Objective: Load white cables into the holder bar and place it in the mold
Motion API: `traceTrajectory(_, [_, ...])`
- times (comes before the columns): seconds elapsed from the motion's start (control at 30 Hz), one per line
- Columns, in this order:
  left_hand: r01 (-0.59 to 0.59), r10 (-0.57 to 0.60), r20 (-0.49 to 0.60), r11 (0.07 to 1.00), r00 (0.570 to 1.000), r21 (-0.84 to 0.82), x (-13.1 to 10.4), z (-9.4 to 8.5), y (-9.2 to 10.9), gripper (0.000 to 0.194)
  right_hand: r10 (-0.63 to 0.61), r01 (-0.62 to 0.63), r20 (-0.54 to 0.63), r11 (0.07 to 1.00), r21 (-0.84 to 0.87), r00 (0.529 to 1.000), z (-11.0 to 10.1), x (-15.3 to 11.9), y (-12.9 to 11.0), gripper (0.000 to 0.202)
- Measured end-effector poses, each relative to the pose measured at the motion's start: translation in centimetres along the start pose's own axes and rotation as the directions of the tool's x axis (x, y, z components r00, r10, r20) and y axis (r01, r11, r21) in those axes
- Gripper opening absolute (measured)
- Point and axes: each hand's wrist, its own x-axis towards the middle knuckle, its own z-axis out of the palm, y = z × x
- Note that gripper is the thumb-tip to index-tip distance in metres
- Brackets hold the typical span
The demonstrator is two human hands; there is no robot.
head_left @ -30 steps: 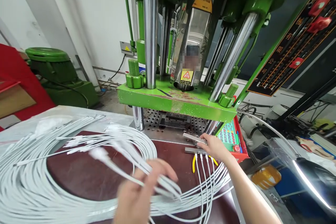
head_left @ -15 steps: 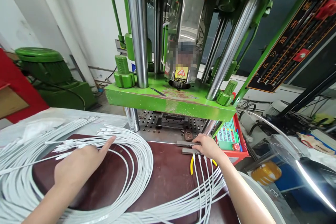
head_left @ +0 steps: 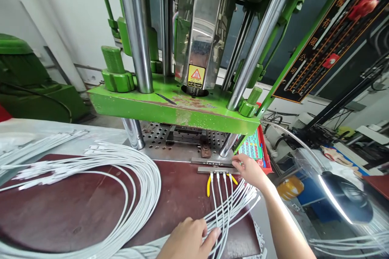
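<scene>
My right hand [head_left: 251, 172] pinches the right end of the rear metal bar [head_left: 212, 161] beside the press. In front of it lies a second metal bar [head_left: 217, 170], with several white cables [head_left: 221, 202] attached along its front edge and trailing toward me. Yellow-handled pliers [head_left: 208, 186] lie partly hidden under that bar. My left hand [head_left: 190, 238] hovers low at the front, close to the trailing cables, thumb and forefinger apart; its other fingers are hidden. A large coil of white cable [head_left: 152, 194] is on the brown board [head_left: 179, 194] to the left.
A green press [head_left: 173, 109] with steel columns stands behind the board. Its perforated metal bed [head_left: 154, 141] carries a dark fixture. At right are a red box [head_left: 266, 151], a lamp [head_left: 346, 198] on a flexible neck and a yellow object [head_left: 290, 187]. More cables [head_left: 45, 145] lie at far left.
My left hand has moved from over the coil at left to the trailing cables at front centre. My right hand has slid to the bars' right end. The view has shifted to the right.
</scene>
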Motion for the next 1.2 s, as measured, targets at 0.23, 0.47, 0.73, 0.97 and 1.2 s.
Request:
traceTrajectory(0.23, [0.054, -0.040, -0.087, 0.986, 0.995, 0.155, 2.7, -1.9, 1.0, 0.035, 0.208, -0.208, -0.011, 0.978, 0.036, 0.978, 1.2, -1.1, 2.2, 0.034])
traceTrajectory(0.47, [-0.062, 0.155, -0.279, 0.947, 0.948, 0.316, 9.2, -4.0, -3.2, 0.032, 0.185, -0.187, 0.027, 0.975, 0.118, 0.982, 1.8, -1.0, 2.5, 0.045])
traceTrajectory(0.73, [-0.209, 0.264, -0.330, 0.959, 0.906, 0.192, 7.9, -5.3, -2.3, 0.026, 0.159, -0.160, 0.021, 0.971, 0.175, 0.987, -1.6, -2.6, 0.1, 0.053])
traceTrajectory(0.97, [-0.398, 0.291, -0.518, 0.911, 0.805, -0.107, 6.0, -7.1, 0.9, 0.031, -0.042, 0.040, 0.002, 0.973, 0.227, 0.999, -4.3, -5.1, -5.3, 0.035])
traceTrajectory(1.2, [-0.071, 0.240, 0.053, 0.480, 0.969, -0.874, 2.4, 1.0, 1.9, 0.059, 0.036, -0.027, -0.050, 0.984, 0.174, 0.998, -4.7, -5.3, -5.8, 0.037])
